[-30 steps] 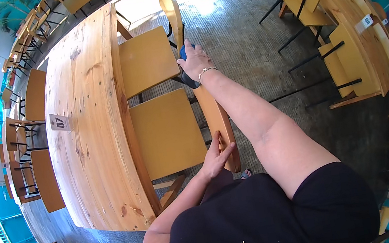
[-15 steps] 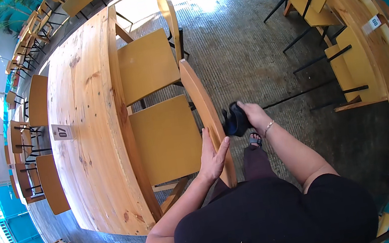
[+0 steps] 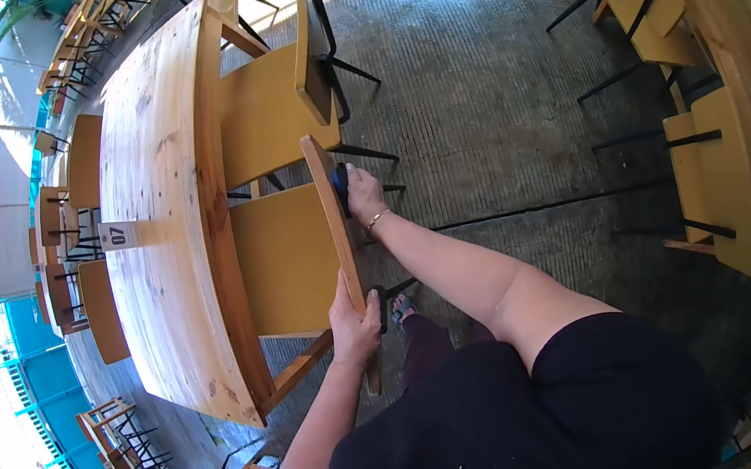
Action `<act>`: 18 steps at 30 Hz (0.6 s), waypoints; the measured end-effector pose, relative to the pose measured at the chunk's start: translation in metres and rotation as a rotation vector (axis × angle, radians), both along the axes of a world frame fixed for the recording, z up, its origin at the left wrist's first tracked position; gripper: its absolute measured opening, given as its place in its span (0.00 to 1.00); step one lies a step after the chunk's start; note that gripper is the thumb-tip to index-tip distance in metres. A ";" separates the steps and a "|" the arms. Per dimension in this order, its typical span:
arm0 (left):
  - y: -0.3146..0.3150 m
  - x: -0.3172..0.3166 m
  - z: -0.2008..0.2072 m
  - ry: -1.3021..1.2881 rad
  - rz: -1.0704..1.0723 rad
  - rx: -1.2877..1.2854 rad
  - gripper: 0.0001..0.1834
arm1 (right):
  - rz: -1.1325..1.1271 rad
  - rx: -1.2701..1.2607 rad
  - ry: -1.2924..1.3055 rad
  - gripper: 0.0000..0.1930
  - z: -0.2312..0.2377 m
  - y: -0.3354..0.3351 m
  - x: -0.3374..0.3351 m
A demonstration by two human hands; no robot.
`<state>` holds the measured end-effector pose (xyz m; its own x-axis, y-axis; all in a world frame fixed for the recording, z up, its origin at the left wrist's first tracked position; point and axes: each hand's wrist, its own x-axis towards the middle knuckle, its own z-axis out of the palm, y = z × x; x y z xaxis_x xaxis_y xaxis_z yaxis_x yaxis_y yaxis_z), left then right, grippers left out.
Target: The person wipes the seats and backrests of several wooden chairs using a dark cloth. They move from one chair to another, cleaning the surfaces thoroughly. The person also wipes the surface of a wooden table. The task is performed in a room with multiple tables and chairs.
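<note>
A wooden chair with a yellow-brown seat [image 3: 283, 263] stands tucked against the long table [image 3: 161, 218]. My left hand [image 3: 354, 327] grips the near end of its backrest [image 3: 338, 230], thumb on the outer side and fingers on the inner. Farther along the same backrest, my right hand [image 3: 366, 197] is closed on a dark bunched cloth [image 3: 341, 184] with a bit of blue, held against the outer face. My right fingers partly cover it. Beyond, a second chair [image 3: 264, 105] of the same kind stands at the table.
Several more chairs [image 3: 108, 313] line the table's far side. A small number stand [image 3: 118, 235] sits on the tabletop. To the right, across grey ridged concrete floor [image 3: 478, 141], is another wooden table [image 3: 750, 110] with yellow-brown chairs [image 3: 707, 175]. My sandalled foot [image 3: 402, 308] is beside the chair.
My right hand has carried the dark cloth from the open space beside the chair onto the backrest's outer face. My left hand stays on the backrest. The whole view has shifted.
</note>
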<state>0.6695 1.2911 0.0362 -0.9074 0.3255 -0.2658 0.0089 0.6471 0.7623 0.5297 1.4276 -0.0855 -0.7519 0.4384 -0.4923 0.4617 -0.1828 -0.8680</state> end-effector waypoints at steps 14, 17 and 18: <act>-0.001 0.001 -0.009 0.078 0.013 -0.045 0.33 | 0.086 -0.083 -0.195 0.30 -0.050 -0.043 0.062; -0.002 0.001 -0.008 0.089 -0.002 -0.029 0.33 | 0.122 -0.019 -0.272 0.31 -0.053 -0.051 0.082; 0.001 0.000 -0.010 0.080 -0.002 0.000 0.33 | 0.159 0.006 -0.330 0.31 -0.062 -0.062 0.106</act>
